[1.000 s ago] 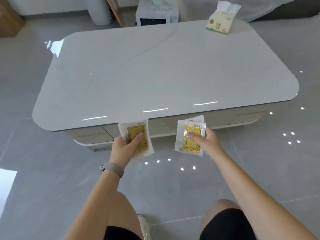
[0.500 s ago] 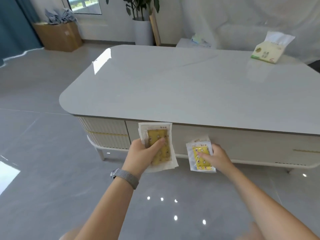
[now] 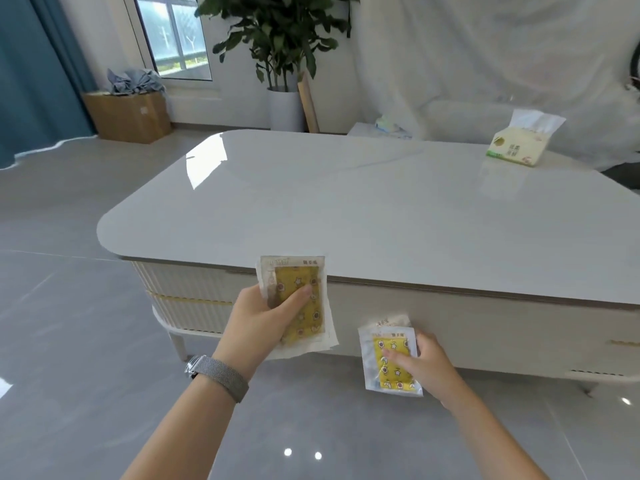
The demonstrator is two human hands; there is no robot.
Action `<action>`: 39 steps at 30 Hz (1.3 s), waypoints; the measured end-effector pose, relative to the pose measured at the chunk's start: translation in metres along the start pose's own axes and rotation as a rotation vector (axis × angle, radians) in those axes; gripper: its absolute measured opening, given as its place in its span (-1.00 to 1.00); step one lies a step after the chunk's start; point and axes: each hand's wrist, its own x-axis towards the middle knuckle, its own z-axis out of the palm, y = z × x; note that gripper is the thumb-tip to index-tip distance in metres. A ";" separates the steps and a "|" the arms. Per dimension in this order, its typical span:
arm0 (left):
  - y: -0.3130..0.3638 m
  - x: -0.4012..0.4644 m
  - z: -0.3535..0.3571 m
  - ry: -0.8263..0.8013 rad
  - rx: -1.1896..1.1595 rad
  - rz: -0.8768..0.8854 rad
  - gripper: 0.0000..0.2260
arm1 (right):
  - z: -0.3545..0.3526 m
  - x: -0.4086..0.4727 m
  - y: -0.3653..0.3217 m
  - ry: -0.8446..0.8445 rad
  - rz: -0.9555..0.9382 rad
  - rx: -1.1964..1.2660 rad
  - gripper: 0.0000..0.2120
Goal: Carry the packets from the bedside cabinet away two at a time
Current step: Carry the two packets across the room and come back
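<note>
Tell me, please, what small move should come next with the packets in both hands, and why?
Probably lift both hands forward and lay the packets on the white table. The left hand grips its yellow packets at the table's near edge, the right hand pinches its packets lower, in front of the table's side, and the top near them looks bare.

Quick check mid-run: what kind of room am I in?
Probably a home living room: a low white coffee table with a tissue pack on it, a potted plant by the window.

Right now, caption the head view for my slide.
Left hand and right hand each hold yellow packets before a white table.
</note>
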 end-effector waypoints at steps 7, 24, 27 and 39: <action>-0.004 -0.002 0.016 -0.087 0.080 0.034 -0.94 | 0.006 -0.046 0.023 0.009 -0.014 -0.026 -0.73; 0.002 -0.023 0.037 -0.205 0.149 0.026 -0.93 | -0.017 -0.106 -0.019 -0.185 -0.095 -0.424 -0.85; 0.004 -0.025 0.030 -0.184 0.123 0.007 -0.82 | -0.025 -0.106 -0.046 -0.251 -0.119 -0.397 -0.81; 0.011 -0.017 0.007 -0.026 -0.109 -0.103 -0.87 | -0.096 -0.059 -0.100 -0.116 -0.026 0.114 -0.68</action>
